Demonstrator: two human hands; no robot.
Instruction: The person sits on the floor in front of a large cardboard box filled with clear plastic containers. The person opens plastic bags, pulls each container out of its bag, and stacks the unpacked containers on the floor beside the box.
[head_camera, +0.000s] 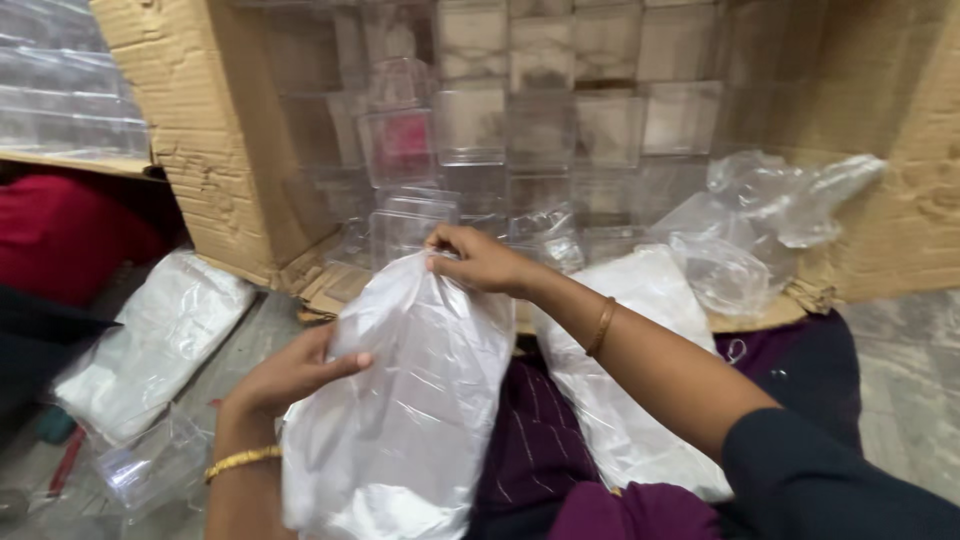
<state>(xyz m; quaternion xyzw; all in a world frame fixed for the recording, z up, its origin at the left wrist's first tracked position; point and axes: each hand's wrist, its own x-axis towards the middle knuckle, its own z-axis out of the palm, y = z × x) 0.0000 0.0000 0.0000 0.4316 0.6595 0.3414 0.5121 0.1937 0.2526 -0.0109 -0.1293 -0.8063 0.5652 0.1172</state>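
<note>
I hold a large clear plastic bag (410, 400) upright in front of me; it looks full of pale contents. My right hand (480, 260) pinches the bag's top edge. My left hand (295, 372) grips its left side lower down, thumb across the plastic. Just behind the bag's top, clear plastic boxes (410, 225) stand at the mouth of an open cardboard carton (200, 150) lying on its side.
The carton holds stacked rows of clear plastic boxes (540, 110). A second filled bag (630, 380) lies at right and another (150, 340) at left. Crumpled clear plastic (760, 220) sits in the carton's right part. A loose clear box (150, 465) lies on the floor.
</note>
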